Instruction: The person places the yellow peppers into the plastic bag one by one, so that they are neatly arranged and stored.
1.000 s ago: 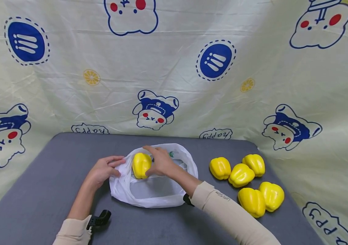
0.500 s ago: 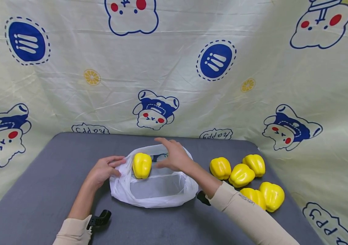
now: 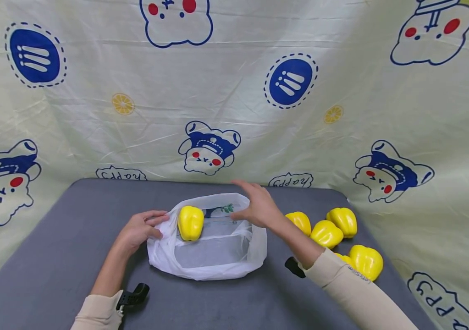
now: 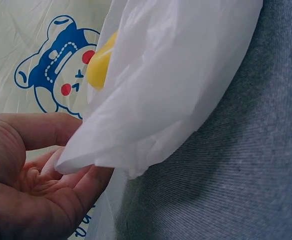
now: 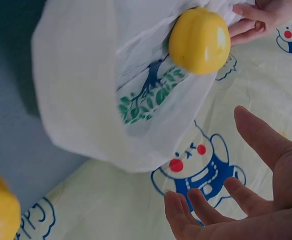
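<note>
A white plastic bag (image 3: 207, 272) lies on the table with its mouth wide and a green leaf print inside. One yellow bell pepper (image 3: 190, 223) sits at the bag's left inner side. My left hand (image 3: 141, 229) holds the left edge of the bag; in the left wrist view, a corner of the bag (image 4: 151, 100) lies between the fingers. Over the bag's right rim is my right hand (image 3: 259, 206), thumb and fingers spread, with nothing in it. The right wrist view shows those fingers (image 5: 206, 207) apart from the bag and the pepper (image 5: 200, 41).
Several more yellow bell peppers (image 3: 342, 222) lie on the grey table (image 3: 73, 256) at the right, partly covered by my right forearm and sleeve. A printed curtain (image 3: 234, 91) hangs behind the table.
My right hand has let go of the yellow bell pepper in the bag and moved right, toward the other peppers. My left hand has stayed at the bag's edge.
</note>
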`<state>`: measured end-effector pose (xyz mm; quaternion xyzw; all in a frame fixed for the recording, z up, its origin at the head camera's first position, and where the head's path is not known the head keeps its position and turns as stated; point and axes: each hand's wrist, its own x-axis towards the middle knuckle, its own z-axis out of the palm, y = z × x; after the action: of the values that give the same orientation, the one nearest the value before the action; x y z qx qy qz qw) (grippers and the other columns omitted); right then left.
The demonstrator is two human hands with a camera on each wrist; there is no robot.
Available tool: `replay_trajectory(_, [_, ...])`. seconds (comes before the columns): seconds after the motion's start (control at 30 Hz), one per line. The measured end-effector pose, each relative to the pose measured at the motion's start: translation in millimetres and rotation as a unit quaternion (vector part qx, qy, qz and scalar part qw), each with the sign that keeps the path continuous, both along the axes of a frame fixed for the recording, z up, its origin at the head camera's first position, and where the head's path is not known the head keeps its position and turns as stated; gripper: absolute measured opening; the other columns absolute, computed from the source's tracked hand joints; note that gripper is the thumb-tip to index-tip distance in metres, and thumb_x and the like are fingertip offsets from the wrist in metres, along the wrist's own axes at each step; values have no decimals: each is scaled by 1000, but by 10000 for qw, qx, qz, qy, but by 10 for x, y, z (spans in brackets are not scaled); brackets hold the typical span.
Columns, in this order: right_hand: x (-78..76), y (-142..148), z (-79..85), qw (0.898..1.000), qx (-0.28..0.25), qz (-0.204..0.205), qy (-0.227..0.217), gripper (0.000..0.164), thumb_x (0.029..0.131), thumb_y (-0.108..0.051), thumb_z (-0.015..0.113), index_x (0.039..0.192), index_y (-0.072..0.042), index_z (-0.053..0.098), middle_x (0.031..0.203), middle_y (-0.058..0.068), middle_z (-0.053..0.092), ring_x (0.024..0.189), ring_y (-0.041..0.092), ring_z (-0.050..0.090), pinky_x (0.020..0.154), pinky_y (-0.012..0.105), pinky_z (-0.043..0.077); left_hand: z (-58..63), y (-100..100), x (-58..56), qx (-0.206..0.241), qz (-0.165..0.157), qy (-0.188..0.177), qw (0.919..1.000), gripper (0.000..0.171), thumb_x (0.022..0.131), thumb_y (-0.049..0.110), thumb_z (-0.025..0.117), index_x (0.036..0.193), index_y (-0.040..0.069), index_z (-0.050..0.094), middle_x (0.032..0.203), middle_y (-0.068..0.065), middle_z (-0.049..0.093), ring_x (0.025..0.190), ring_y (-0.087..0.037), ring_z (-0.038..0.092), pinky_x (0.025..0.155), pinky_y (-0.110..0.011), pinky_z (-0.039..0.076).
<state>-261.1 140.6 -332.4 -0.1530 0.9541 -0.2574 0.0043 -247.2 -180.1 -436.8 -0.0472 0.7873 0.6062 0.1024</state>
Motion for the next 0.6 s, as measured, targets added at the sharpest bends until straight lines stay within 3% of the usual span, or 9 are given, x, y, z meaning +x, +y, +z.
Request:
replay_trajectory(0.23, [-16,261,18,9996,153,26,235,88,76,-24,88,153,-20,45,155,15,48,141,45,40,108,68,39,6,-19,-4,-91,-65,181,9998,66,80,-13,65,144,0,53,141,-17,61,145,-34,43,93,-26,51])
replay_trajectory(0.6, [-40,685,-39,9988,339,-352,61,88,80,-25,84,156,-21,40,158,20,41,141,49,35,106,72,35,-6,-15,-16,-52,10,105,9999,67,80,-13,66,145,0,53,140,-16,62,146,-35,42,113,-49,42])
